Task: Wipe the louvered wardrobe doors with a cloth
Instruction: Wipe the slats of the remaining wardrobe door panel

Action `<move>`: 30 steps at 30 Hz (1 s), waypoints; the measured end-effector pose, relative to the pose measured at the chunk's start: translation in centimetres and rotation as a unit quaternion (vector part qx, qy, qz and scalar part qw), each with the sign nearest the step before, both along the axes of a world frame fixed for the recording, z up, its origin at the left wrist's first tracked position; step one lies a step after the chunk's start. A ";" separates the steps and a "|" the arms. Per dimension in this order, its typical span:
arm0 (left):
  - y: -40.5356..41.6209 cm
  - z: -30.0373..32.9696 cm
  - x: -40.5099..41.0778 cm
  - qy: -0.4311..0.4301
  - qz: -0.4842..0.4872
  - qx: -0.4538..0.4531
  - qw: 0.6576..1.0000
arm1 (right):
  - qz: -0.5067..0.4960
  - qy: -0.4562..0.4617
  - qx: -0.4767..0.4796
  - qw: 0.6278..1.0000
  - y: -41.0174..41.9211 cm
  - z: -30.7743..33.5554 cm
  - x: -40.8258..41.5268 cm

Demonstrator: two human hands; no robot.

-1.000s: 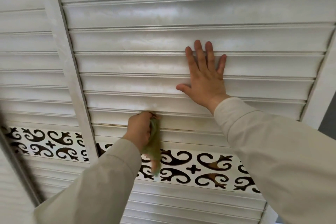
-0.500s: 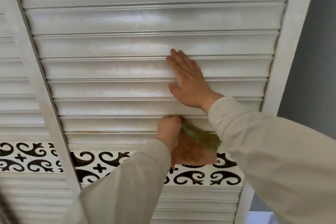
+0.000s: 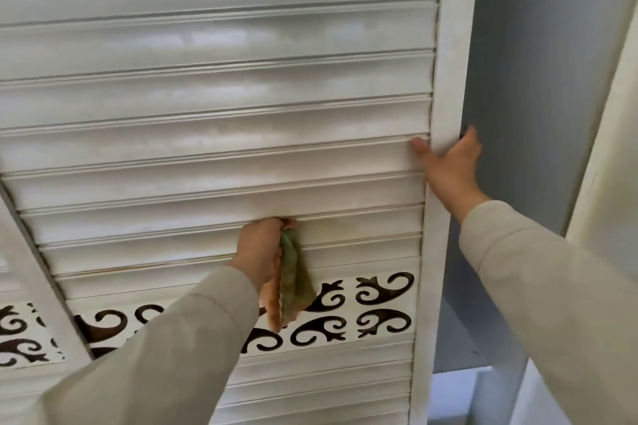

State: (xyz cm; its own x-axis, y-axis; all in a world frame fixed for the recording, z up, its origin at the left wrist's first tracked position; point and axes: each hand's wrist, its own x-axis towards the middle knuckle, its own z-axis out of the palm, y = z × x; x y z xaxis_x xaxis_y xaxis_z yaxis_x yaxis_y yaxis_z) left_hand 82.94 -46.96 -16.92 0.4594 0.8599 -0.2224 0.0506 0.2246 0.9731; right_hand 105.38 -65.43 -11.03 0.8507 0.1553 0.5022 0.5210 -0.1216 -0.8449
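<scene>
Near the lower centre of the frame, our left hand (image 3: 260, 247) curls its fingers around the cloth (image 3: 291, 281), bunching its top against a slat of the louvered door (image 3: 214, 134) while the rest hangs below the fist over the scrollwork band (image 3: 379, 307). At right, our right hand (image 3: 448, 166) grips the door's frame edge (image 3: 445, 86), thumb on the front, fingers wrapped behind.

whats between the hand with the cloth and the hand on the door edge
In the head view, only bare white slats lie between the left hand gripping the cloth and the right hand holding the door's frame.
</scene>
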 end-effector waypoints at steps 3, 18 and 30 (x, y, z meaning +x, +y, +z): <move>-1.1 -0.3 1.2 -0.002 -0.037 0.000 0.999 | 0.094 0.082 0.039 0.991 -0.3 -0.2 0.7; -10.5 2.0 15.3 0.016 -0.216 0.341 0.915 | 0.159 0.078 -0.011 0.984 -1.1 -0.5 3.2; -9.2 -3.2 14.0 0.039 -0.206 0.254 0.944 | 0.103 0.056 0.024 0.993 -0.1 -1.5 2.8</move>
State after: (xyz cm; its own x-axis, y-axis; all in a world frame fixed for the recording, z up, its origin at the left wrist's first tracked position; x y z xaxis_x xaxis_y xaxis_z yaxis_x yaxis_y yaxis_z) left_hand 96.98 -56.16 -20.14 0.7777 0.6161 0.1250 0.1067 -0.3253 0.9396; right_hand 108.23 -65.53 -12.55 0.8547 0.3096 0.4167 0.4323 0.0198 -0.9015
